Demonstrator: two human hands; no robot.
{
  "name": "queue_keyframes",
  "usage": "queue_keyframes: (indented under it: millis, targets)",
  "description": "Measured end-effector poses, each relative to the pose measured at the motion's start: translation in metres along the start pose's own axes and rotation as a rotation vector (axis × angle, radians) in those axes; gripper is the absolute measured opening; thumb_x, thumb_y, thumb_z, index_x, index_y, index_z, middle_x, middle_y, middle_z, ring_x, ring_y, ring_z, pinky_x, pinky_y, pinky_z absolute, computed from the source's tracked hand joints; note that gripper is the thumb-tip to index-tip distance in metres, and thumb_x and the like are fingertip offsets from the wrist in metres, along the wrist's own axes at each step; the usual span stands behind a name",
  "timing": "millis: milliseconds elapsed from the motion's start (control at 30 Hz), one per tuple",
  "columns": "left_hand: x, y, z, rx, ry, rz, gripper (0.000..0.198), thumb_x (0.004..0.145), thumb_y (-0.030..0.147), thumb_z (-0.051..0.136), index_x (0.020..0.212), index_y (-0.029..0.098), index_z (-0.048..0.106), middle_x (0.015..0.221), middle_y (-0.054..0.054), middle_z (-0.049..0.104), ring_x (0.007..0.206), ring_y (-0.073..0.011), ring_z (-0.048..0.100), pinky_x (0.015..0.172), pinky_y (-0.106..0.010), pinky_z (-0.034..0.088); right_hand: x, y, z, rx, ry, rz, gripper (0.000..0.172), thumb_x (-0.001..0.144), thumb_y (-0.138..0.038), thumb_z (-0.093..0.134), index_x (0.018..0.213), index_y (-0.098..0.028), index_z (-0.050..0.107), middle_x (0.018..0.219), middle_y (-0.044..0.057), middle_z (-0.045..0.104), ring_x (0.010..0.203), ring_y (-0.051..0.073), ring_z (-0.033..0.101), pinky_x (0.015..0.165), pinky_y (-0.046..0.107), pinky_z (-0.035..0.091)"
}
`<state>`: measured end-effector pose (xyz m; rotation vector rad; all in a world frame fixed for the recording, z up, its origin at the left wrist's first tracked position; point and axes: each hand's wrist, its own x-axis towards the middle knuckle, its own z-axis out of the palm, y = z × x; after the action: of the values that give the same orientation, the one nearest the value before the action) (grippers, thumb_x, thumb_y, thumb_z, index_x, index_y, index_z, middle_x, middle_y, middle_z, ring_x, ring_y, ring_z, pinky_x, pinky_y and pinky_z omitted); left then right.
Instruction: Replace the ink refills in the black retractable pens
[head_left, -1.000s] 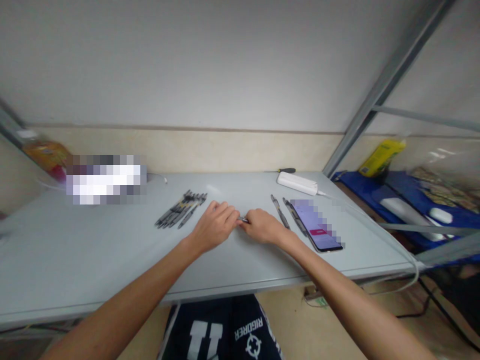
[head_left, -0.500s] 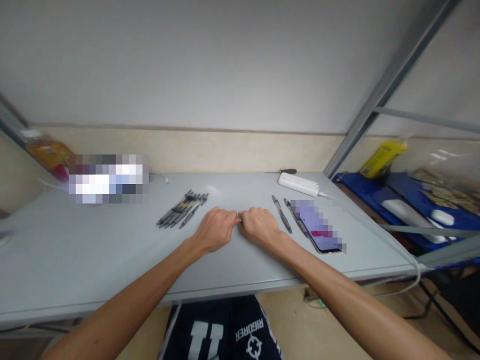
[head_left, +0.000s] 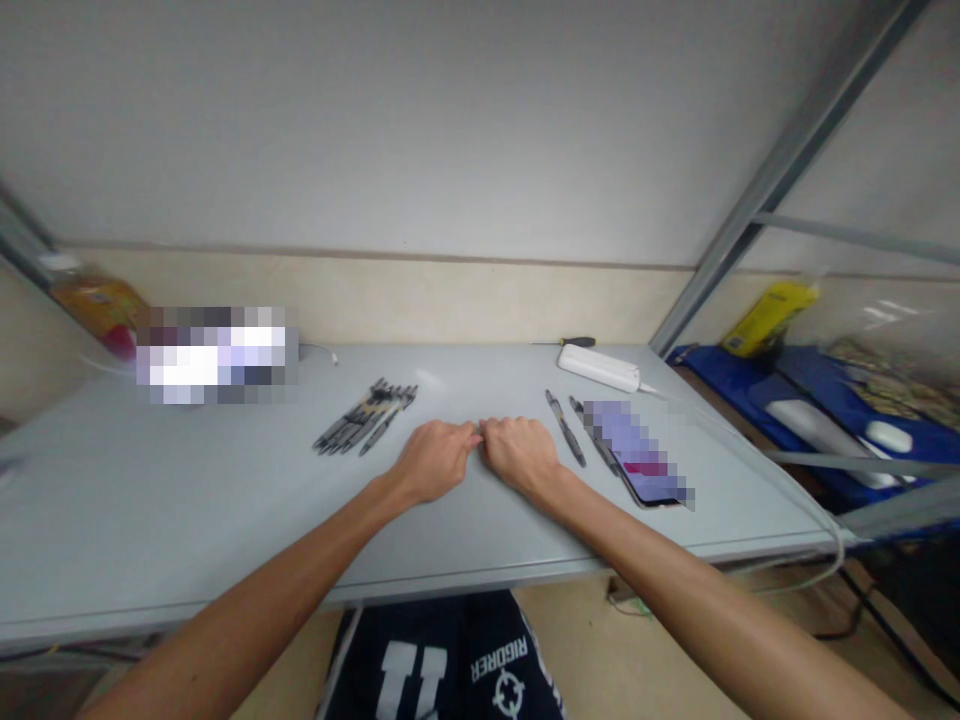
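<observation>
My left hand (head_left: 435,460) and my right hand (head_left: 519,452) meet at the middle of the desk, both closed, thumbs nearly touching. Between them they grip what looks like a pen, almost wholly covered by the fingers; just a small grey bit shows in the narrow gap. To the left of my hands, several grey-black pens (head_left: 364,418) lie side by side on a slant. Right of my right hand lies a single pen (head_left: 565,428), and another pen (head_left: 594,436) rests along the phone's left edge.
A phone (head_left: 637,455), its screen blurred, lies on the grey desk (head_left: 187,520). Behind it are a white power strip (head_left: 598,368) with a cable and a screwdriver (head_left: 577,342). A pixelated object (head_left: 217,358) and a bottle (head_left: 97,305) stand at left. A metal frame (head_left: 787,170) rises at right.
My hands stay together in nearly the same place. The shiny bit seen between them earlier is now less visible. The view has shifted very slightly.
</observation>
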<state>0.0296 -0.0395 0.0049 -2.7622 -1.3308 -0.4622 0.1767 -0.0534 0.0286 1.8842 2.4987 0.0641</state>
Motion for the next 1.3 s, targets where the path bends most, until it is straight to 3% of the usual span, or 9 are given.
queue_keyframes:
  millis: [133,233,333,400,467,600,700,1000,1300]
  targets:
    - [0.000,0.000,-0.005,0.075,0.147,0.083,0.031,0.092,0.025,0.030,0.078,0.017,0.057,0.072,-0.008,0.061,0.075,-0.0210,0.054,0.068,-0.034,0.037,0.004,0.002,-0.004,0.063,-0.042,0.003,0.036,0.088,-0.023,0.033,0.095,-0.012,0.066,0.090,0.021,0.068,0.087,0.030,0.065,0.069,0.037,0.047]
    - [0.000,0.003,-0.011,0.183,0.192,0.191,0.024,0.089,0.022,0.035,0.094,0.015,0.057,0.087,-0.010,0.061,0.085,-0.0235,0.050,0.077,-0.040,0.035,0.011,0.006,-0.011,0.256,-0.217,0.021,0.032,0.084,-0.025,0.039,0.091,-0.010,0.066,0.092,0.020,0.068,0.083,0.027,0.065,0.065,0.032,0.046]
    - [-0.001,0.009,-0.014,0.250,0.168,0.277,0.023,0.083,0.018,0.042,0.101,0.014,0.055,0.090,-0.011,0.058,0.086,-0.0247,0.048,0.079,-0.042,0.034,0.016,0.014,-0.020,0.423,-0.426,-0.057,0.027,0.082,-0.024,0.042,0.074,-0.012,0.064,0.070,0.011,0.067,0.055,0.015,0.059,0.049,0.023,0.039]
    - [0.000,0.013,-0.013,0.281,0.150,0.256,0.019,0.080,0.015,0.045,0.096,0.014,0.055,0.087,-0.010,0.056,0.083,-0.0251,0.048,0.074,-0.041,0.035,0.017,0.018,-0.025,0.518,-0.545,-0.071,0.029,0.082,-0.026,0.041,0.067,-0.012,0.061,0.054,0.005,0.060,0.039,0.011,0.046,0.040,0.022,0.032]
    - [0.001,0.015,-0.009,0.310,0.138,0.201,0.014,0.078,0.011,0.045,0.088,0.016,0.054,0.083,-0.009,0.055,0.080,-0.0251,0.048,0.069,-0.039,0.035,0.018,0.019,-0.028,0.532,-0.583,-0.063,0.031,0.082,-0.029,0.041,0.066,-0.011,0.060,0.050,0.005,0.058,0.036,0.010,0.043,0.039,0.023,0.031]
    - [0.002,0.016,-0.003,0.325,0.143,0.081,0.016,0.078,0.005,0.042,0.083,0.017,0.051,0.078,-0.008,0.055,0.077,-0.0241,0.051,0.066,-0.036,0.037,0.019,0.010,-0.026,0.309,-0.361,-0.006,0.033,0.080,-0.034,0.045,0.081,-0.010,0.067,0.078,0.018,0.069,0.066,0.023,0.064,0.056,0.028,0.044]
    - [0.001,0.014,-0.001,0.327,0.116,-0.019,0.015,0.080,0.005,0.042,0.082,0.016,0.052,0.077,-0.009,0.059,0.076,-0.0243,0.056,0.067,-0.036,0.039,0.017,-0.003,-0.021,0.175,-0.175,0.076,0.036,0.080,-0.035,0.044,0.095,-0.012,0.068,0.094,0.021,0.069,0.087,0.029,0.065,0.068,0.035,0.048]
    - [0.005,0.016,-0.014,0.240,-0.208,-0.260,0.026,0.086,0.011,0.037,0.091,0.014,0.062,0.083,-0.014,0.069,0.077,-0.0265,0.066,0.061,-0.033,0.045,0.010,-0.018,-0.004,0.038,-0.001,-0.021,0.034,0.086,-0.021,0.037,0.089,-0.013,0.070,0.085,0.019,0.069,0.083,0.026,0.067,0.069,0.035,0.049]
    - [0.007,0.013,-0.014,0.213,-0.256,-0.401,0.033,0.082,0.010,0.036,0.086,0.015,0.069,0.086,-0.017,0.069,0.084,-0.0252,0.065,0.068,-0.033,0.047,0.022,-0.017,-0.001,-0.037,0.048,-0.158,0.039,0.092,-0.016,0.028,0.091,-0.014,0.068,0.083,0.015,0.071,0.080,0.026,0.068,0.064,0.035,0.050]
